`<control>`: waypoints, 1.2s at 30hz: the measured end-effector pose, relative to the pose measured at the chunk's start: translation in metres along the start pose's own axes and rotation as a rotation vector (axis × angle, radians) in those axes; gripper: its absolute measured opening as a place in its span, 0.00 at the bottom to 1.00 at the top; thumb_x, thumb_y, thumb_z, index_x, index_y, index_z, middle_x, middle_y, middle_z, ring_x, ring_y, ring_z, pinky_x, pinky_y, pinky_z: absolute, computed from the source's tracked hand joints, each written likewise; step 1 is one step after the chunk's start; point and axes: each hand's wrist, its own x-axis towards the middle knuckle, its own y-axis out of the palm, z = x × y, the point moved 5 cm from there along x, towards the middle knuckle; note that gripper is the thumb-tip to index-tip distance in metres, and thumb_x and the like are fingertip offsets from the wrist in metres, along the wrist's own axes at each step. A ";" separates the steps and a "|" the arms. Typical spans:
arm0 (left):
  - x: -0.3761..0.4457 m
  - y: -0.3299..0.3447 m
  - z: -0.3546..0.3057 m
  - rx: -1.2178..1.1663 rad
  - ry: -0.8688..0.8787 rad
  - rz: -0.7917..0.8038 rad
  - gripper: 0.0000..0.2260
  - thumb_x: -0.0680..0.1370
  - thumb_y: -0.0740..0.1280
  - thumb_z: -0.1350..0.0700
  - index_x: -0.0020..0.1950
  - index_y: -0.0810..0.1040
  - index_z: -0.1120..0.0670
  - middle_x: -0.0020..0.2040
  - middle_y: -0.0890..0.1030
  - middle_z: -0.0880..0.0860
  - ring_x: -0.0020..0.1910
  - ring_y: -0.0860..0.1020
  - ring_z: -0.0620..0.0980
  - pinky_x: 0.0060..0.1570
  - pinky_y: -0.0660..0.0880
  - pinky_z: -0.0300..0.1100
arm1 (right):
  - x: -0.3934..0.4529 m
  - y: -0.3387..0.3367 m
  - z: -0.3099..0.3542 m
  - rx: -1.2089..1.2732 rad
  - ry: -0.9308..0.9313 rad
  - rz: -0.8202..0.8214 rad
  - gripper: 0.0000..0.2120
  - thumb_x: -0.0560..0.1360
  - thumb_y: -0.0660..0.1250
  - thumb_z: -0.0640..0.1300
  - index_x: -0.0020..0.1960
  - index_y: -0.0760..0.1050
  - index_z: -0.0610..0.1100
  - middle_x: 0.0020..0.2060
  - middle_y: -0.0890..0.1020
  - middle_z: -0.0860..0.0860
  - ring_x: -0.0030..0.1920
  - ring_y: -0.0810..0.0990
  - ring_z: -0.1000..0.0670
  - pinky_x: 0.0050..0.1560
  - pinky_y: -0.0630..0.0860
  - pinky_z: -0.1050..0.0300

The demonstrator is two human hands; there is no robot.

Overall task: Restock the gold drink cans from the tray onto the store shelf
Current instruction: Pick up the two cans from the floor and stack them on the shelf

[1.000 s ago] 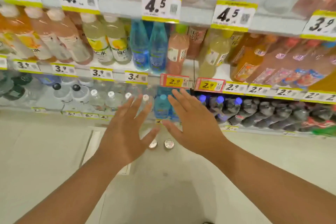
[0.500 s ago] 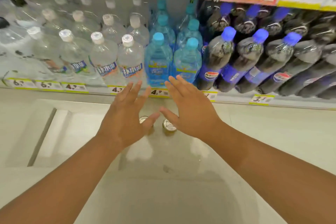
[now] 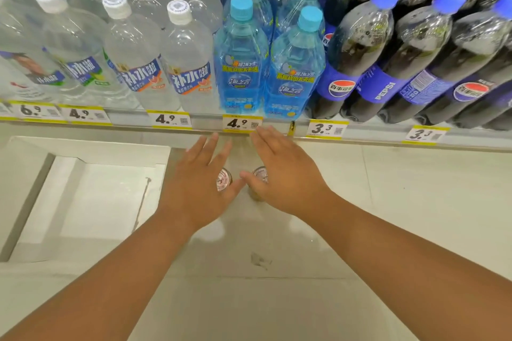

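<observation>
Two gold drink cans stand upright side by side on the pale floor below the bottom shelf; I see mostly their silver tops. The left can (image 3: pixel 224 179) peeks out beside my left hand (image 3: pixel 199 188), which hovers over it with fingers spread. The right can (image 3: pixel 259 171) is half covered by my right hand (image 3: pixel 285 177), also spread wide above it. Neither hand grips a can. The bottom shelf edge (image 3: pixel 205 119) with yellow price tags runs just beyond my fingertips.
The shelf holds clear water bottles (image 3: pixel 138 58) at left, blue bottles (image 3: pixel 241 63) in the middle and dark cola bottles (image 3: pixel 360 58) at right. A flat white cardboard tray (image 3: pixel 83 202) lies on the floor to the left of the cans.
The view has dropped toward the floor and come closer to the bottom shelf. Both hands have come down nearer the two cans, still spread.
</observation>
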 end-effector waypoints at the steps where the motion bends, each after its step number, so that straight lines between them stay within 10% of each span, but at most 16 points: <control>1: 0.000 0.007 0.004 0.004 -0.010 0.015 0.39 0.75 0.51 0.29 0.80 0.59 0.49 0.81 0.56 0.53 0.81 0.53 0.54 0.78 0.54 0.52 | -0.001 0.008 -0.001 0.006 0.005 0.017 0.39 0.78 0.57 0.66 0.81 0.53 0.46 0.81 0.54 0.50 0.81 0.49 0.49 0.79 0.51 0.50; 8: -0.004 0.051 0.023 -0.119 -0.124 0.159 0.41 0.75 0.66 0.35 0.81 0.52 0.47 0.82 0.48 0.49 0.81 0.46 0.50 0.78 0.48 0.46 | -0.013 0.052 -0.021 0.117 0.117 0.168 0.47 0.73 0.68 0.65 0.81 0.48 0.49 0.81 0.52 0.51 0.80 0.51 0.50 0.76 0.56 0.53; 13: -0.006 0.065 0.036 -0.396 -0.341 0.111 0.44 0.70 0.77 0.46 0.80 0.57 0.50 0.77 0.66 0.50 0.74 0.68 0.51 0.71 0.67 0.45 | -0.019 0.081 -0.036 0.477 0.326 0.235 0.55 0.67 0.78 0.57 0.81 0.45 0.54 0.78 0.58 0.56 0.75 0.63 0.53 0.70 0.64 0.58; 18: -0.010 0.071 0.039 -0.620 -0.503 0.128 0.37 0.65 0.82 0.52 0.69 0.67 0.49 0.54 0.80 0.43 0.48 0.77 0.38 0.44 0.63 0.16 | -0.021 0.096 -0.041 0.721 0.479 0.135 0.42 0.66 0.81 0.49 0.73 0.61 0.53 0.62 0.76 0.58 0.61 0.77 0.55 0.57 0.70 0.66; 24: -0.015 0.068 0.040 -0.770 -0.556 0.057 0.28 0.66 0.81 0.55 0.62 0.73 0.46 0.52 0.83 0.45 0.54 0.81 0.46 0.49 0.74 0.36 | -0.026 0.090 -0.041 0.819 0.499 0.108 0.30 0.65 0.81 0.46 0.59 0.68 0.56 0.48 0.80 0.61 0.49 0.79 0.62 0.44 0.71 0.70; 32: -0.019 -0.039 0.001 -0.823 -0.465 -0.095 0.32 0.64 0.82 0.51 0.65 0.74 0.44 0.56 0.82 0.41 0.58 0.79 0.41 0.58 0.75 0.41 | -0.032 -0.006 -0.026 0.844 0.404 0.010 0.32 0.62 0.83 0.47 0.62 0.73 0.53 0.53 0.81 0.58 0.53 0.80 0.58 0.55 0.74 0.64; 36: -0.038 -0.152 -0.037 -0.885 -0.429 -0.122 0.28 0.65 0.82 0.56 0.60 0.75 0.41 0.50 0.82 0.34 0.53 0.77 0.31 0.48 0.72 0.25 | -0.049 -0.116 -0.001 0.878 0.407 -0.047 0.30 0.63 0.83 0.45 0.60 0.74 0.51 0.51 0.82 0.58 0.52 0.81 0.57 0.54 0.75 0.64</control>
